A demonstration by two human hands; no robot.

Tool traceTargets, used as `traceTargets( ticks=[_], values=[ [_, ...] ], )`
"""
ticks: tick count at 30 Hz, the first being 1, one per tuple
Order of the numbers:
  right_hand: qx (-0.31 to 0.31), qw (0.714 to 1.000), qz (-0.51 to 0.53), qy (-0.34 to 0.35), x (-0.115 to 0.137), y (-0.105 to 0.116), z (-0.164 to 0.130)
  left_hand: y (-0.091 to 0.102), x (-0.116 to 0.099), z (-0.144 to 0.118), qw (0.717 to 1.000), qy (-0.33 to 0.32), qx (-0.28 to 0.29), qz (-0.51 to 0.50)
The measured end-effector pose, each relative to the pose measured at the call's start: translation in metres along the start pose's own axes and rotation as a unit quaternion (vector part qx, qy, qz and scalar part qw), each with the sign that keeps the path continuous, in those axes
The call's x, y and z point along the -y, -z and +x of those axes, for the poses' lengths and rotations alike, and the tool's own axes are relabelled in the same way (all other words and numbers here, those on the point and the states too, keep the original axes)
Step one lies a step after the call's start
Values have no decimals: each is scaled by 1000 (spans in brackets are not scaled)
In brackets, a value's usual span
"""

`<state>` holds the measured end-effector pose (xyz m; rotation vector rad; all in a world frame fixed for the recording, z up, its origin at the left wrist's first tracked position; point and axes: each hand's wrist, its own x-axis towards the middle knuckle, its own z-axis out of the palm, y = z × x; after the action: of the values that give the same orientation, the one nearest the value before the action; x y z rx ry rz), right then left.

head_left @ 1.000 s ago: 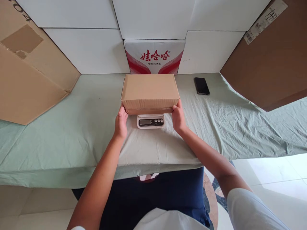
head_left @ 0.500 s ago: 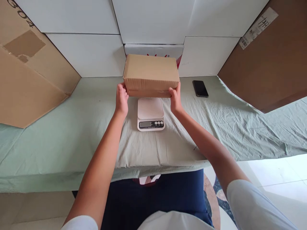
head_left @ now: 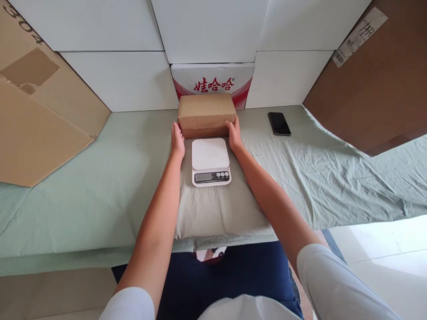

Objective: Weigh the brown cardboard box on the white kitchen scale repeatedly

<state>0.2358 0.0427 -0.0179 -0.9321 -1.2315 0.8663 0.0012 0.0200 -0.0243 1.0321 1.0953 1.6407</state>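
**Box held at the far side of the table, behind the scale**

We see a table (head_left: 83,186) draped in a pale green cloth, with white panels (head_left: 116,75) along its far edge. A big cardboard sheet (head_left: 36,124) leans at the far left, and a darker brown one (head_left: 373,84) at the far right. At the far middle stands a white carton with red lettering (head_left: 213,80). Just in front of it sits the brown cardboard box (head_left: 206,113), which we grip from both ends: our left hand (head_left: 177,141) presses flat against its left end, our right hand (head_left: 234,135) against its right end, fingers closed on the box. Just near of the box lies a white kitchen scale (head_left: 211,161), its plate bare, between our forearms. A black phone (head_left: 279,123) lies on the cloth, well apart to the right.
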Motion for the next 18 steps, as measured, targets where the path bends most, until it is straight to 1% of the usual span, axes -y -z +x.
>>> traceTargets(
  ticks=[3,6,9,12,14,18],
  values=[
    [-4,1000,-4,-22,1,1,0,0,1,0,1000,-13,13,-2],
    [-8,1000,-3,-16,3,0,-2,0,0,-1,999,-23,25,-5],
    [-12,1000,2,-10,6,-2,-4,-2,-2,-3,1000,-17,26,3],
    [-14,999,18,-23,7,-2,-6,-4,-5,-4,999,-12,30,8],
    [-18,999,33,-32,6,0,-5,-3,-8,-4,1000,-9,25,9],
    [-44,995,66,-65,-1,6,-1,2,-15,-5,1000,18,-8,17]
  ],
)
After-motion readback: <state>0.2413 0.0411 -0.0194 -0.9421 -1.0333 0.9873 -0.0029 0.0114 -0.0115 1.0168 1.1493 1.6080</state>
